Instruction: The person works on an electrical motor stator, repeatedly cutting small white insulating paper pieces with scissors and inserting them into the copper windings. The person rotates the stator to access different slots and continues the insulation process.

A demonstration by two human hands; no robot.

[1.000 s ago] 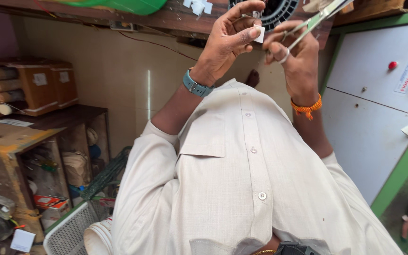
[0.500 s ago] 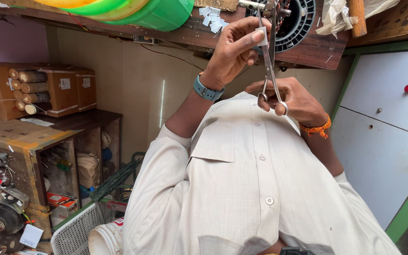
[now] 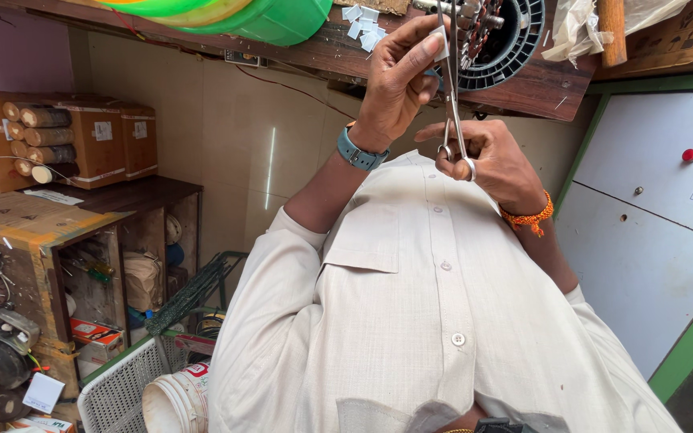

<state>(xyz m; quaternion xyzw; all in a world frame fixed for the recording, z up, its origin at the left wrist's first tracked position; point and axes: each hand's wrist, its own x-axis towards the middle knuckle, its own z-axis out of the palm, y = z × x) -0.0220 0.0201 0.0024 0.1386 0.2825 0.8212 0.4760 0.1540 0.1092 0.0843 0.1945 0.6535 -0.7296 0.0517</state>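
Scissors (image 3: 452,104) in right hand (image 3: 487,160)

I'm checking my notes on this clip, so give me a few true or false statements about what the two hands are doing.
1. The right hand holds scissors. True.
2. The left hand pinches a small white piece. True.
3. The wristwatch sits on the right wrist. False: the wristwatch is on the left wrist, and the right wrist wears an orange thread band.
4. The scissors point down at the shirt. False: they point up, beside the small white piece.
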